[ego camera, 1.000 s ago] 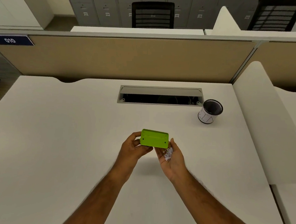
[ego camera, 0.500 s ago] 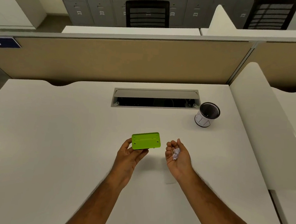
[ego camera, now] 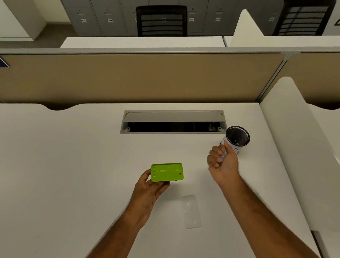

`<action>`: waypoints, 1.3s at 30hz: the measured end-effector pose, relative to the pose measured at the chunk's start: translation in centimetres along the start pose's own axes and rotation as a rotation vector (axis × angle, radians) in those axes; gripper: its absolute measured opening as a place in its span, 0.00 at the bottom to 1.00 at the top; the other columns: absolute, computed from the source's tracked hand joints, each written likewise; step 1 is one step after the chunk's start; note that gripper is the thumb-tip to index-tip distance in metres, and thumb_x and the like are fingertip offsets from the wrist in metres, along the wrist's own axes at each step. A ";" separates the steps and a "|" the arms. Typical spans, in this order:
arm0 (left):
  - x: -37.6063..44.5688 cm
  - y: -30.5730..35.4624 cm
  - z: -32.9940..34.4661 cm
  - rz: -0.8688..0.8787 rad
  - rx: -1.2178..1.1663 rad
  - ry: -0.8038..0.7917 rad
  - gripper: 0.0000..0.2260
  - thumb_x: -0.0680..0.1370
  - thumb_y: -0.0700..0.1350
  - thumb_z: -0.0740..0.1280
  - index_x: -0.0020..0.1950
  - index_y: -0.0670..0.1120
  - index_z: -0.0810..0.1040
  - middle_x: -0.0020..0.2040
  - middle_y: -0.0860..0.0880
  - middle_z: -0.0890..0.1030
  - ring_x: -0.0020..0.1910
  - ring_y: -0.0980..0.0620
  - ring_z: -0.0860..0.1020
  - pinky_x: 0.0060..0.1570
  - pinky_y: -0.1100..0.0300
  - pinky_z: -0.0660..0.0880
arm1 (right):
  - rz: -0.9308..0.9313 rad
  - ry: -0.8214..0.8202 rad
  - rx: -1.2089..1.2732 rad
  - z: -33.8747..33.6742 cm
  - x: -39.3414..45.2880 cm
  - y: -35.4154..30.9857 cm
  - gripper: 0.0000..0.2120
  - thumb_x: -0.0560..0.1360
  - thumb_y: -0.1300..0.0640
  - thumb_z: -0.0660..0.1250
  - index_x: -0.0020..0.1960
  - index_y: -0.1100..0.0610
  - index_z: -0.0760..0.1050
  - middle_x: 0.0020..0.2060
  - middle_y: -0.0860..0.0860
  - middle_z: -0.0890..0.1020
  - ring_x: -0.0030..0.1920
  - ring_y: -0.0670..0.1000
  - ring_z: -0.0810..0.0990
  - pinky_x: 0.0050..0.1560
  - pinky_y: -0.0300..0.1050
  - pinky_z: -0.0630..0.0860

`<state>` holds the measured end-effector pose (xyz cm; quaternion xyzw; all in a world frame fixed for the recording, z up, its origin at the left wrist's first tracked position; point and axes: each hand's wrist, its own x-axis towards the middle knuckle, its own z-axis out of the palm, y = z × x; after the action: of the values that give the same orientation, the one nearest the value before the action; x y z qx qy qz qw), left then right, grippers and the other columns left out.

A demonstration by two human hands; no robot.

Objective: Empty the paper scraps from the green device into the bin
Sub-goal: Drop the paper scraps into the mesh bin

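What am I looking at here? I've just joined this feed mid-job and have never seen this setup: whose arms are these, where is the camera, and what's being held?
There is no machine here: these are a person's two bare arms, filmed by one wide-angle camera worn on their head, looking forward and down at a white desk. The left hand holds a green device, a flat rectangular block. The right hand has its fingers curled around a few pale paper scraps, close beside a small black mesh bin standing on the desk. A clear plastic cover lies flat near the arms. Behind is a cable tray opening and a tan partition.
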<state>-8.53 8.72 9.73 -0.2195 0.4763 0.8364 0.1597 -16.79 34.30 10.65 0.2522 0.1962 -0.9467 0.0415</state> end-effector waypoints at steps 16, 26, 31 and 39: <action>2.4 0.2 0.9 -0.008 0.004 -0.007 0.20 0.82 0.30 0.66 0.74 0.41 0.74 0.65 0.33 0.84 0.67 0.36 0.82 0.62 0.54 0.83 | -0.299 0.044 -0.256 2.1 6.9 -10.1 0.29 0.85 0.46 0.56 0.27 0.53 0.70 0.23 0.49 0.69 0.20 0.46 0.65 0.20 0.34 0.57; 2.7 0.3 1.4 -0.011 0.008 -0.013 0.20 0.82 0.32 0.67 0.74 0.42 0.74 0.63 0.35 0.85 0.64 0.39 0.85 0.60 0.55 0.84 | -0.464 0.162 -0.567 0.8 9.0 -12.2 0.29 0.85 0.47 0.56 0.27 0.55 0.73 0.25 0.51 0.72 0.26 0.50 0.66 0.28 0.41 0.60; 2.7 0.4 1.4 -0.013 0.010 -0.011 0.20 0.82 0.32 0.67 0.74 0.42 0.74 0.63 0.35 0.85 0.64 0.39 0.84 0.59 0.56 0.84 | -0.507 0.145 -0.641 0.0 9.4 -12.5 0.27 0.85 0.48 0.57 0.30 0.58 0.73 0.26 0.52 0.74 0.27 0.50 0.69 0.28 0.40 0.64; 2.7 0.1 1.6 -0.016 0.012 -0.009 0.20 0.82 0.32 0.67 0.74 0.42 0.74 0.63 0.35 0.85 0.65 0.38 0.84 0.60 0.56 0.84 | -0.537 0.154 -0.778 -0.1 9.1 -12.6 0.27 0.84 0.45 0.56 0.37 0.59 0.80 0.33 0.53 0.83 0.35 0.52 0.79 0.43 0.45 0.77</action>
<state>-11.26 10.21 9.12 -0.2184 0.4787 0.8333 0.1698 -26.89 46.10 10.52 0.2279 0.5966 -0.7587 -0.1281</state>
